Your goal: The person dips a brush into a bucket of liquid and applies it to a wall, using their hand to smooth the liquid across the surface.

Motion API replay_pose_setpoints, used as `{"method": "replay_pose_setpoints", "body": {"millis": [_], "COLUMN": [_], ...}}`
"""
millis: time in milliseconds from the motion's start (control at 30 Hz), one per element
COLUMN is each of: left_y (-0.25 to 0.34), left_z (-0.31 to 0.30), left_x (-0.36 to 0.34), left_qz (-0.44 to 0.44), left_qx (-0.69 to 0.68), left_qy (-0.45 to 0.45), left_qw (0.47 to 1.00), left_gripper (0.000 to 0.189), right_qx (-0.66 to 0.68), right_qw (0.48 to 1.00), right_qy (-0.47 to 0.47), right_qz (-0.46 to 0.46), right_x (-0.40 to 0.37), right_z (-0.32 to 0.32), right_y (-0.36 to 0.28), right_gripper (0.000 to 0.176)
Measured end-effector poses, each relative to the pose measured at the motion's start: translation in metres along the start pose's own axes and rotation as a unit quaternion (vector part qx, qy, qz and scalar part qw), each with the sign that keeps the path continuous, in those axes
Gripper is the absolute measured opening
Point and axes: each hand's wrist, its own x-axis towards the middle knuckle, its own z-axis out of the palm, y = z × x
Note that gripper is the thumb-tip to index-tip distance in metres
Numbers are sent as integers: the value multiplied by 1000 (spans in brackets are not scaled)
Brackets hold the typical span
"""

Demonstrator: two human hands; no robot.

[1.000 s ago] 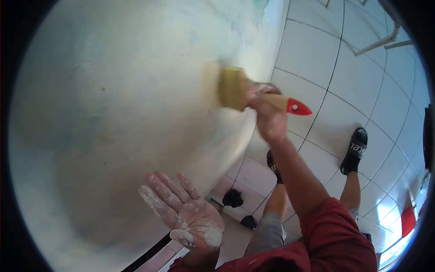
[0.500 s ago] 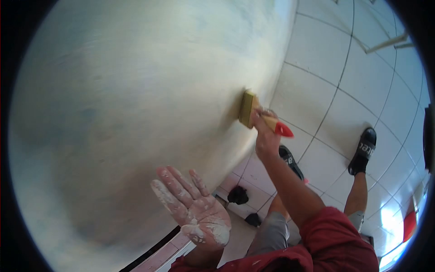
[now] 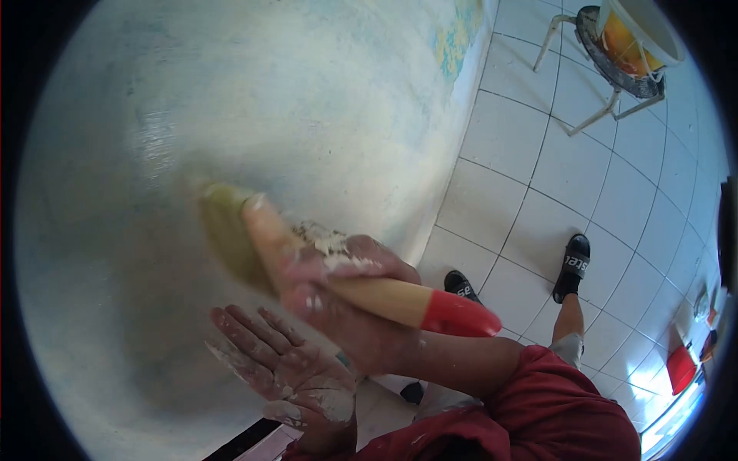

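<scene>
My right hand [image 3: 350, 307] grips a wide paintbrush [image 3: 392, 300] around its wooden handle, whose end is red. Blurred by motion, the brush head overlaps the pale, streaky wall [image 3: 269, 92] on the left. White paste coats parts of my right hand's fingers. Below it, my left hand [image 3: 296, 373] is held up with the palm showing and the fingers stretched out, holding nothing. Dried white smears cover its palm and fingers. A wet, shiny patch shows on the wall above the brush head.
A bucket [image 3: 638, 42] stands on a round stool [image 3: 596, 54] at the upper right. White floor tiles [image 3: 507, 146] run along the wall's foot. My feet are in black slides [image 3: 573, 265]. A red object [image 3: 681, 369] lies at the far right.
My right hand has swept the brush left across the wall and closer to the camera. My left hand has shifted slightly left. With the view turned, the bucket and stool now show.
</scene>
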Motion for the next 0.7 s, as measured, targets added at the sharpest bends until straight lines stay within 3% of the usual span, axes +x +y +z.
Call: {"method": "replay_pose_setpoints", "body": {"millis": [67,100,133,167,200,267,333,367,433,533,633,700], "left_y": [2,4,7,9,11,14,16,18,21,35,60,78], "left_z": [1,3,2,2,3,-2,-5,-6,-9,-8,-9,-7], "left_x": [3,3,2,2,1,0,-2,-2,0,2,11,19], "left_qz": [24,14,3,8,-12,-26,-44,-45,-35,-50,-47,-71], "left_qx": [-1,10,19,23,32,39,23,19,15,-10,-35,-67], "left_qy": [-22,-15,-8,-5,-5,-4,-23,-21,-63,-45,-70,-66], "left_qw": [999,1000,1000,1000,999,999,998,999,997,998,996,993], "left_gripper": [94,95,96,96,97,99,100,100,95,91,82,81], "right_qx": [109,307,481,215,-73,-101,-265,-268,-213,-181,-219,-216], "right_qw": [985,950,853,972,995,992,961,960,958,968,965,973], "right_qy": [-33,-45,-55,-53,-47,57,79,77,164,129,64,29], "right_qz": [-131,32,195,79,-48,-48,26,24,98,118,125,77], "right_x": [11,15,17,25,29,23,26,24,26,35,55,62], "right_z": [5,-10,-37,-62,-86,-123,-154,-163,-166,-139,-62,2], "right_y": [-3,-4,1,22,44,61,51,51,47,31,0,-29], "right_gripper": [25,32,39,38,37,30,23,23,17,16,11,12]}}
